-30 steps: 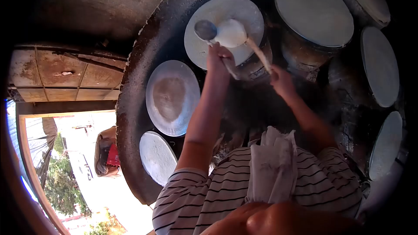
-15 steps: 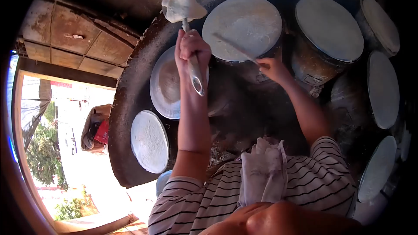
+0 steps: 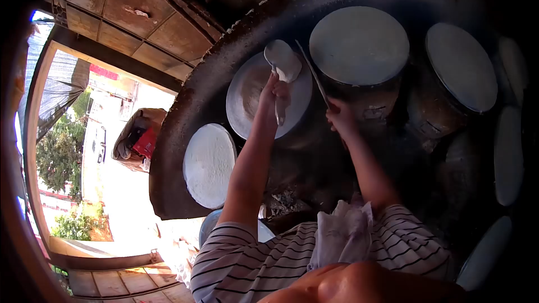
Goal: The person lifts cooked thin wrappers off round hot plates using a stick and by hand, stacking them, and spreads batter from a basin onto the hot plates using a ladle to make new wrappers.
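Note:
My left hand is closed around the handle of a ladle. The ladle's bowl, coated in white batter, hangs over a round hot plate with a brownish middle and a pale rim. In my right hand is a thin, flat stick, pinched near its lower end. It points up through the gap between that plate and a neighbouring round one covered with a pale batter sheet. The stick appears clear of both plates.
Another batter-covered plate is at lower left. More round plates, including one on a drum-like stove, curve along the right. A dark curved counter surrounds them. At left are an opening to daylight and a bag with something red.
My left hand has brought the ladle down over the brownish plate. My right hand has drawn the stick off the neighbouring batter sheet. The view has swung, shifting the plates rightward.

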